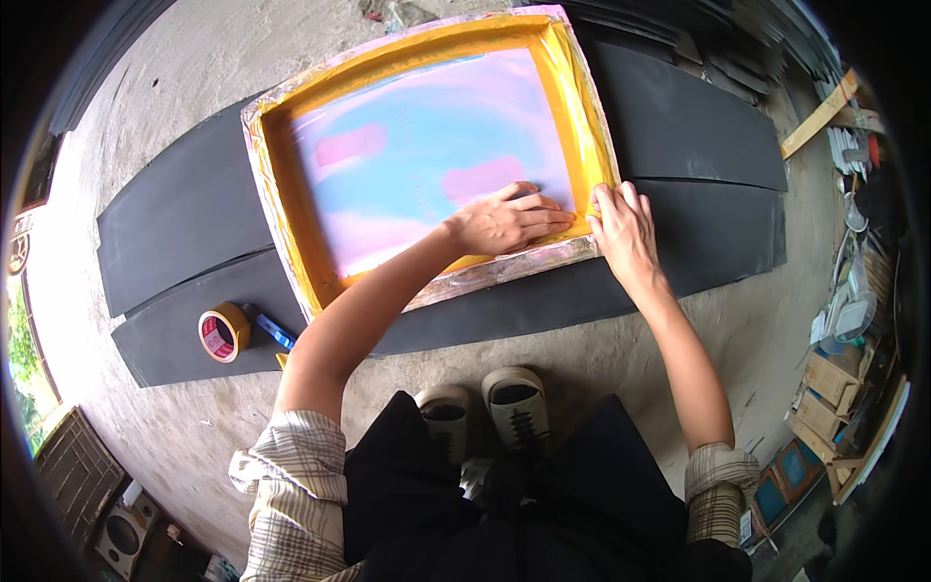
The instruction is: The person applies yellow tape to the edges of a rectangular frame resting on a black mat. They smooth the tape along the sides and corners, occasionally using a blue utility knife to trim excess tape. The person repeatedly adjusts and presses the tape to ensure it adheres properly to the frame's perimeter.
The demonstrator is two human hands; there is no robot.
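Note:
A shallow rectangular frame [465, 278], pink and paint-smeared outside and lined with yellow tape [579, 107], lies on black boards. Inside it is a pink and light-blue panel [388, 194]. My left hand [514, 221] reaches over the near side, fingers stretched flat against the taped inner corner at the near right. At that same corner, my right hand [626, 233] bends its fingers over the rim and grips it from outside. Its fingertips rest on the yellow tape; what lies beneath them is hidden.
A roll of yellow tape [239, 328] and a blue utility knife [275, 331] lie on the black boards [184, 213] at the left. My shoes [516, 407] stand on the concrete floor just in front. Wooden pieces [829, 388] and clutter line the right side; a speaker [124, 533] stands at lower left.

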